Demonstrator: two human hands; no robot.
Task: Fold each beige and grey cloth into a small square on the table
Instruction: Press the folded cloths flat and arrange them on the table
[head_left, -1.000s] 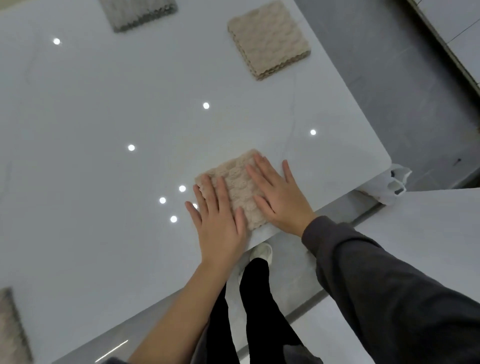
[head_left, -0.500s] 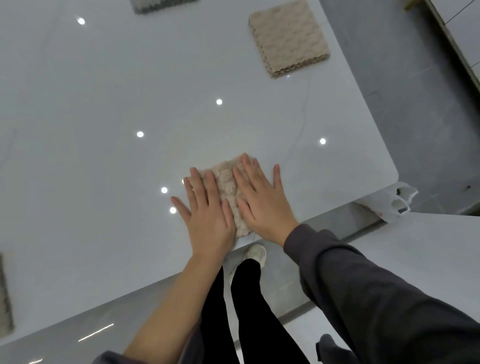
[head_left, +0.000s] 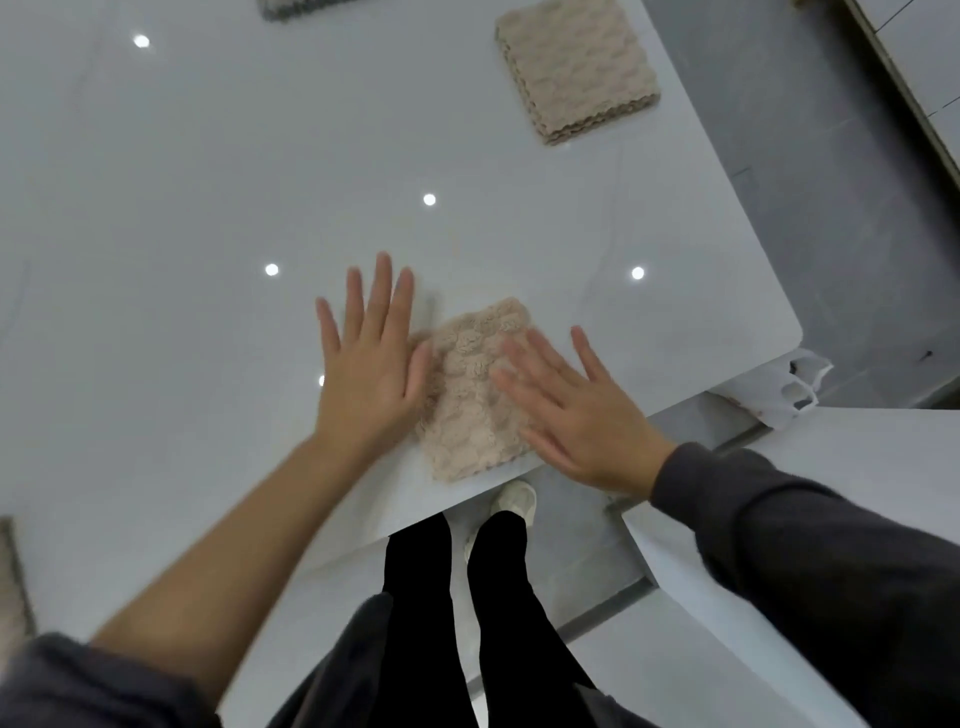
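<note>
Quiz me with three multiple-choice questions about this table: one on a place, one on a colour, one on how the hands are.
1. Where on the table is the stack of beige cloths? A near left corner; B far right side; C centre.
2. What colour is the folded cloth at the near edge? A blue; B beige; C black.
3. How are the left hand and right hand? A fists; B gripping a cup; C open, fingers straight.
Answers: B, the stack sits far right; B, it looks beige; C, both hands are flat with straight fingers.
</note>
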